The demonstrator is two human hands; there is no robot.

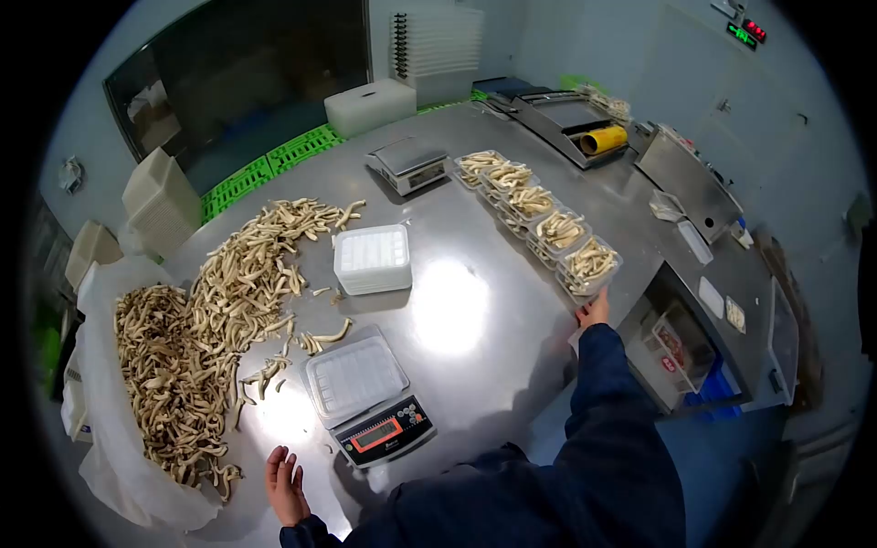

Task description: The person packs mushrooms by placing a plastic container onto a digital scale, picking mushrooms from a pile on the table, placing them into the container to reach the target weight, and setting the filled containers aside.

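Observation:
My right hand [594,311] is stretched out to the right, its fingers at the near edge of a clear plastic tray of mushrooms [589,265]. That tray is the nearest in a row of filled trays, some stacked. Near the table's front edge, my left hand [286,486] is held with its fingers apart and slightly curled, holding nothing. To its right stands a digital scale [384,431] with a lit red display, carrying a plastic tray [356,374] that holds no mushrooms. Long pale mushrooms [242,283] lie heaped on the left.
A stack of white trays [373,260] stands mid-table, with a second scale [408,166] behind it. Darker mushrooms spill from a white plastic liner [110,457] at left. A wrapping machine [566,114] with a yellow roll [604,140] sits at the back. An opening [653,352] lies right.

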